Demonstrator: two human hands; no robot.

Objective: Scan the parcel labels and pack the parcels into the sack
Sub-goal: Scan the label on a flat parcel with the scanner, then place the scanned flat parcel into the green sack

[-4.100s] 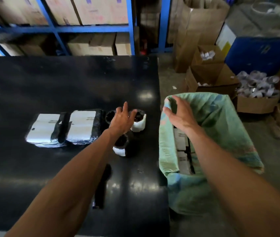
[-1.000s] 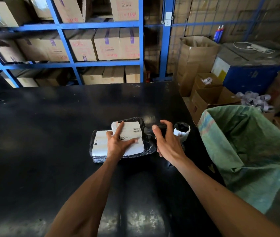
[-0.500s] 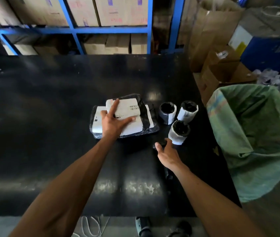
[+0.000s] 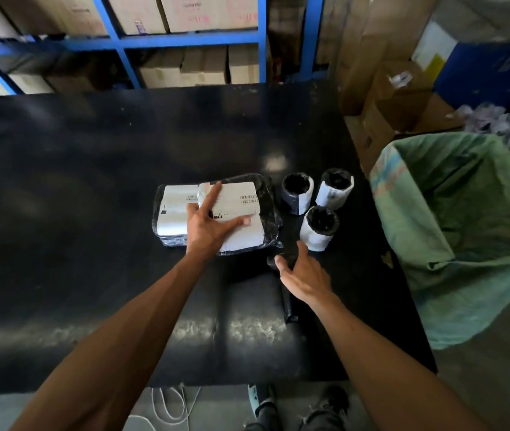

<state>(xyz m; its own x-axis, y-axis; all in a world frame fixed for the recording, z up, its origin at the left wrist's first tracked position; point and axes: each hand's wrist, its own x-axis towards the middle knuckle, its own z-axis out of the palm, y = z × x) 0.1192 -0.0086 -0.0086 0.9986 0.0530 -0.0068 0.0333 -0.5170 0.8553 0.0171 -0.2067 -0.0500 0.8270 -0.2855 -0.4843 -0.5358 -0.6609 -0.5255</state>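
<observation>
Two flat parcels in black plastic with white labels are stacked at the middle of the black table (image 4: 91,181): the top parcel (image 4: 242,197) shows barcodes, and the lower parcel (image 4: 171,213) sticks out to its left. My left hand (image 4: 207,225) lies flat on the top parcel, fingers spread. Three small rolled parcels (image 4: 297,197), (image 4: 336,189), (image 4: 317,231) stand just right of the stack. A black scanner (image 4: 289,309) lies on the table under my right hand (image 4: 303,275), whose thumb and finger straddle its head. The green sack (image 4: 465,213) hangs open off the table's right edge.
Blue shelving (image 4: 185,42) with cartons runs behind the table. Open cardboard boxes (image 4: 396,107) and a blue bin (image 4: 490,73) stand at the right, beside a heap of small rolled parcels (image 4: 493,119). White cable (image 4: 166,409) and my shoes (image 4: 325,409) show below the table's near edge.
Four seconds ago the flat parcels lay side by side and my right hand held the sack rim. Since then they were stacked and my right hand came down over the scanner. Little moved in the last half second.
</observation>
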